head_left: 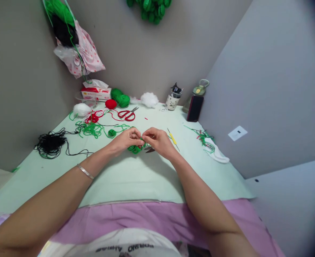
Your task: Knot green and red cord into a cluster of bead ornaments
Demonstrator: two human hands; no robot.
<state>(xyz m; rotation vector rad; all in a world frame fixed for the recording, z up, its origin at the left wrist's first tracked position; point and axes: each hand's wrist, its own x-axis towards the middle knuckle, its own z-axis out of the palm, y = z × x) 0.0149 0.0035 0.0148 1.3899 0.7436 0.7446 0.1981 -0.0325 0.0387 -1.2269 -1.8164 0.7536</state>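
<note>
Above the middle of the table my two hands meet at the fingertips. My left hand (129,140) is closed on a small green crocheted piece (135,149), which shows below its fingers. Thumb and forefinger of my right hand (159,141) pinch a bit of green yarn (142,139) at the edge of that piece. Dark pointed blades (149,150) stick out beneath my right hand; whether the hand holds them or they lie on the table, I cannot make out. A yellow-handled crochet hook (173,138) lies just right of my right hand.
Red-handled scissors (126,115), a small green ball (111,133) and loose green yarn (91,129) lie beyond my left hand. Black yarn (50,144) is at the left. Yarn scraps (204,137) lie right, below a propped phone (195,108). A tissue box (96,93) stands behind.
</note>
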